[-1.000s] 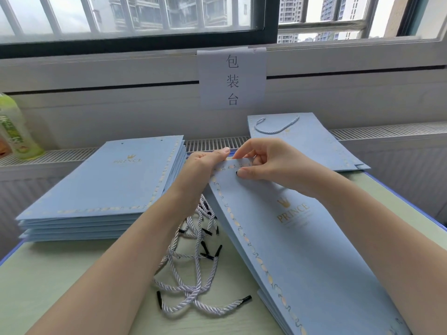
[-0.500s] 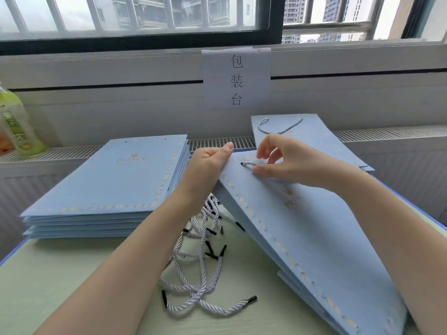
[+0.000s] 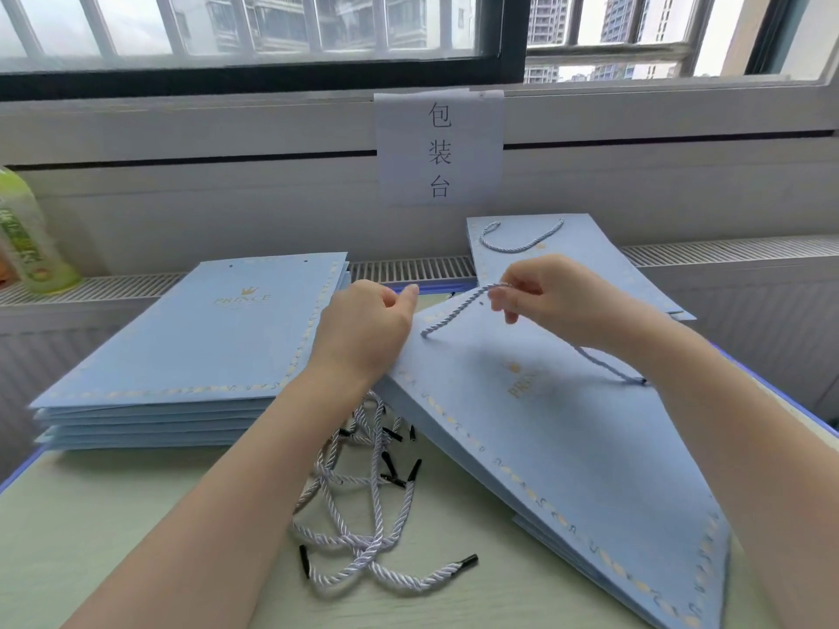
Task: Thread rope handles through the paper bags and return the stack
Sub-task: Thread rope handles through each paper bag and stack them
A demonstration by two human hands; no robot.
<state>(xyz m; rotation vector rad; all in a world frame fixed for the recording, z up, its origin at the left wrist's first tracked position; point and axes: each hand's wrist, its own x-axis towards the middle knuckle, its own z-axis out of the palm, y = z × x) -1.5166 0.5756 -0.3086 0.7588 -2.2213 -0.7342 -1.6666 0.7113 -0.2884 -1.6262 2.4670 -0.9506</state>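
My right hand (image 3: pixel 545 301) pinches the rope handle (image 3: pixel 454 313) just above the paper bag (image 3: pixel 567 447), while my left hand (image 3: pixel 367 329) grips the bag's top edge. If I tug too sharply, the rope could slip back out of its hole or tear it. Loose ropes (image 3: pixel 363 515) tangle below my left wrist; the unthreaded stack (image 3: pixel 181 347) sits just beyond.

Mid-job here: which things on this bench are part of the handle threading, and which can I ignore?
Job:
- tilted bag, left hand gripping its top edge
- rope pinched by right hand
- loose ropes
- unthreaded stack
- finished bag

Ignore:
- green bottle
- paper sign
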